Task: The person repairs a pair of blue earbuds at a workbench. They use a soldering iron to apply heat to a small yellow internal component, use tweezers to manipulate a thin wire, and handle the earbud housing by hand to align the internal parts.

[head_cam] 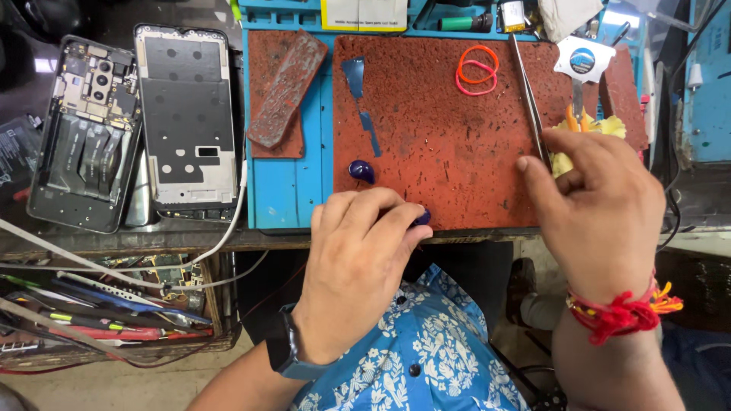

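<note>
Left hand (358, 266) curls over a dark pick (421, 218) at the mat's (442, 144) near edge, pinning it; right hand (601, 205) pinches tweezers (529, 103) upright for precision.

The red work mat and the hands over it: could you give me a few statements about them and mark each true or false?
1. The left hand rests on a dark blue piece at the mat's near edge. True.
2. The right hand touches the tweezers. True.
3. The rubber bands are green. False: orange and pink.
4. The two opened phones lie on the red mat. False: they lie left of it.
</note>
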